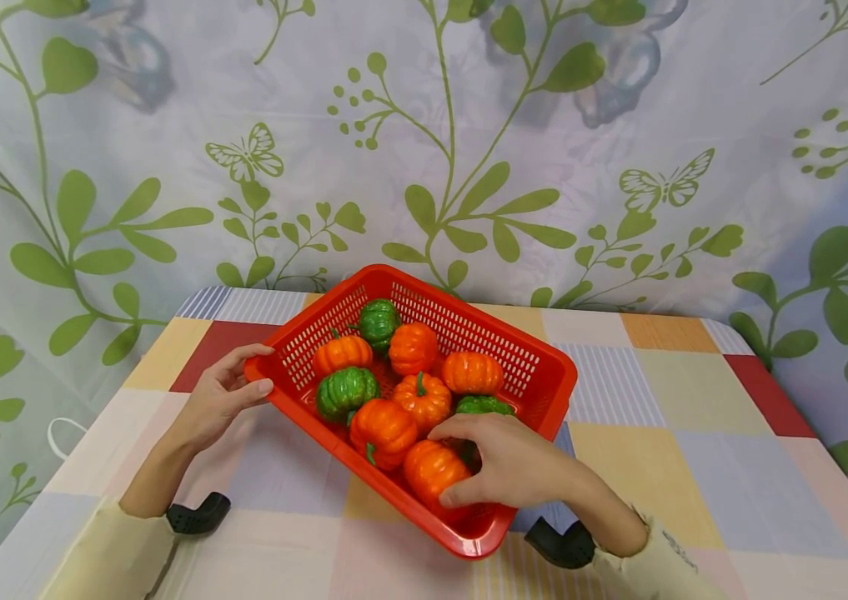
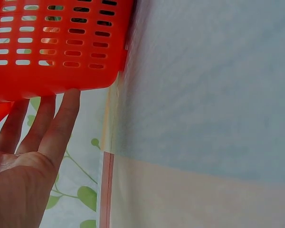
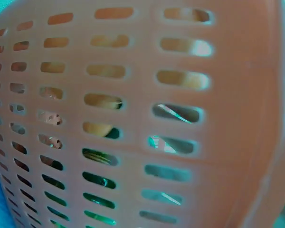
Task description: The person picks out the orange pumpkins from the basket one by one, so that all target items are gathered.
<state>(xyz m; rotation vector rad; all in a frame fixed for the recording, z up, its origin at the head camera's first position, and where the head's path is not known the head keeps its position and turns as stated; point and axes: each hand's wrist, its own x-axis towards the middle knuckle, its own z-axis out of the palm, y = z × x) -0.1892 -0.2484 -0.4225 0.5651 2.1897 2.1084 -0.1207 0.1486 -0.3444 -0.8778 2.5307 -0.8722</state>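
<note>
Tablecloth (image 1: 641,475), red basket (image 1: 371,477), long axis diagonal

From the head, a forward and downward view is given, the red basket (image 1: 544,400) framed near the centre. Its slotted outside is shared by both wrist views: seen near, at upper left, from the left wrist; seen closer from the right, the frame nearly filled.
</note>
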